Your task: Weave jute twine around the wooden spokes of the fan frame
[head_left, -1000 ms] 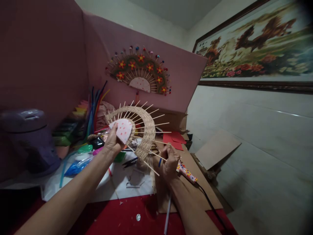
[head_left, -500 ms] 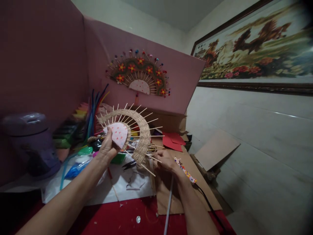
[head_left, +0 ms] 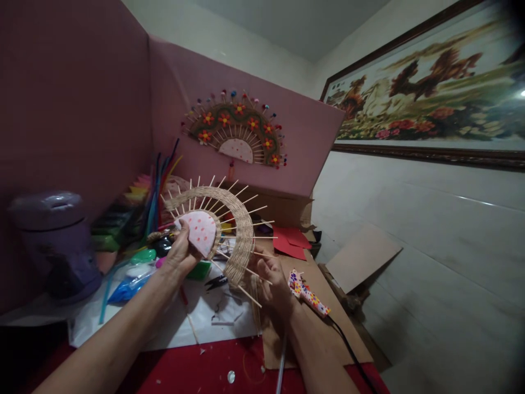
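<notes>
My left hand point(head_left: 184, 251) grips a half-made fan by its centre, thumb on top of the white half-round piece point(head_left: 199, 230) with pink dots. Thin wooden sticks fan out from that centre, and a curved band of woven twine point(head_left: 241, 219) runs across them. At the band's lower right end, my right hand point(head_left: 273, 279) is closed among the stick tips, its fingers curled. What it pinches is hidden. Loose twine point(head_left: 255, 298) hangs below the band, close to this hand. A flower-patterned glue gun point(head_left: 307, 295) lies just right of the right hand, on cardboard.
A finished fan with flowers point(head_left: 238, 131) is mounted on the pink board. Black-handled scissors point(head_left: 216, 282), a blue bag point(head_left: 127, 287), pipe cleaners point(head_left: 158, 186) and red paper point(head_left: 291, 242) lie about. A purple bin point(head_left: 61, 246) stands left; a black cord point(head_left: 348, 342) trails right.
My right hand has turned and shifted slightly down, its fingers now nearer the band's edge. More of the glue gun shows. The left hand keeps its grip on the fan.
</notes>
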Demonstrator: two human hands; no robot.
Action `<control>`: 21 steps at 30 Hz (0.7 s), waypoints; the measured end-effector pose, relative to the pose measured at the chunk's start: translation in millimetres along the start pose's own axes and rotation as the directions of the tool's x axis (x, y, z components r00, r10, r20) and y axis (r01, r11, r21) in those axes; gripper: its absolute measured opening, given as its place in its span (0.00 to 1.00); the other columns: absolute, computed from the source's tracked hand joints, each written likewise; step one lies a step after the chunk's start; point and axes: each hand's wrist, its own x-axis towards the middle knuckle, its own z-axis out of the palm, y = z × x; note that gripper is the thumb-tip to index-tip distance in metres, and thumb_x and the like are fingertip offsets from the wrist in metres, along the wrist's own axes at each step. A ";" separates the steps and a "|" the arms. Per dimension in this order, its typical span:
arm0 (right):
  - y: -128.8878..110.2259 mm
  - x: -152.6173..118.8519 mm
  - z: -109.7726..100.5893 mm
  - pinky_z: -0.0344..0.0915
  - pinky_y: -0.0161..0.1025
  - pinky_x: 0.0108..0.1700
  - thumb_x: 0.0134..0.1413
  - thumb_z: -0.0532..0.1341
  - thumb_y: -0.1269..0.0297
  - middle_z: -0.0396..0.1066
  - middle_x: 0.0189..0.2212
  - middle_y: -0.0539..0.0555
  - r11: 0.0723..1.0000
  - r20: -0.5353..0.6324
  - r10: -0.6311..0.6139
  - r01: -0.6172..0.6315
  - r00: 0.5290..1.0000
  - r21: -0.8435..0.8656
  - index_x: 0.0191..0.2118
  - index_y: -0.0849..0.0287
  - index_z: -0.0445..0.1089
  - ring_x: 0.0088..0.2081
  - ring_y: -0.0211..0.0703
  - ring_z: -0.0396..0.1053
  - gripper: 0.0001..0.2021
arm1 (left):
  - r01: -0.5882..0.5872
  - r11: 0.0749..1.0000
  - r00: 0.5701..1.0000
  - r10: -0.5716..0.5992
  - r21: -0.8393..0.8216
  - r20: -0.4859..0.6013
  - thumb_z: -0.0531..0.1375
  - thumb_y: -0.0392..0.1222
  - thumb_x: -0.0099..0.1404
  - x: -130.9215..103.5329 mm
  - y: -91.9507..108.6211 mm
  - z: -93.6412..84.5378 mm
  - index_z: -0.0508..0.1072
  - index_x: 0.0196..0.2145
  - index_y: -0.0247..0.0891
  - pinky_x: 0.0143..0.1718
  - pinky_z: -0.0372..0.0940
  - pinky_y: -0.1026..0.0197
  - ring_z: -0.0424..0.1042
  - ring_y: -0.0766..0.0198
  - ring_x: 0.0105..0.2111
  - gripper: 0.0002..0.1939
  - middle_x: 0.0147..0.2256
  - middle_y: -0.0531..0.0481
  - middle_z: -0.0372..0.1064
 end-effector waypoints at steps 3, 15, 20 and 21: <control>3.2 1.8 -2.2 0.66 0.32 0.30 0.47 0.65 0.57 0.72 0.30 0.52 0.999 -0.061 0.008 -0.011 0.998 -0.040 0.38 0.59 0.71 0.28 0.37 0.69 0.14 | 0.034 0.998 0.999 -0.036 0.045 0.028 0.56 0.50 0.61 -3.7 -3.3 -0.6 0.73 0.40 0.35 0.32 0.71 0.58 0.75 0.61 0.29 0.16 0.30 0.45 0.75; 14.8 1.2 -6.9 0.66 0.33 0.32 0.47 0.65 0.60 0.73 0.29 0.50 0.998 -0.046 0.037 -0.040 0.998 -0.049 0.36 0.60 0.73 0.25 0.34 0.68 0.11 | 0.060 0.990 0.986 -0.079 0.130 0.147 0.62 0.29 0.55 -25.7 -14.2 -4.3 0.72 0.34 0.34 0.28 0.72 0.62 0.74 0.63 0.25 0.08 0.29 0.47 0.75; 16.6 2.3 -15.4 0.61 0.27 0.25 0.42 0.68 0.63 0.68 0.21 0.46 0.993 -0.058 0.081 -0.076 0.995 0.086 0.29 0.61 0.72 0.19 0.28 0.60 0.08 | 0.031 0.993 0.993 -0.044 0.114 0.111 0.60 0.28 0.55 -30.3 -8.6 2.6 0.72 0.37 0.34 0.26 0.72 0.63 0.74 0.62 0.24 0.10 0.27 0.47 0.75; 16.9 2.7 -16.4 0.59 0.26 0.23 0.41 0.69 0.64 0.66 0.19 0.45 0.992 -0.077 0.085 -0.077 0.993 0.102 0.27 0.61 0.72 0.18 0.27 0.58 0.08 | 0.037 0.993 0.993 -0.049 0.109 0.112 0.60 0.28 0.55 -30.7 -7.6 3.3 0.72 0.37 0.34 0.26 0.72 0.62 0.74 0.62 0.24 0.10 0.27 0.47 0.75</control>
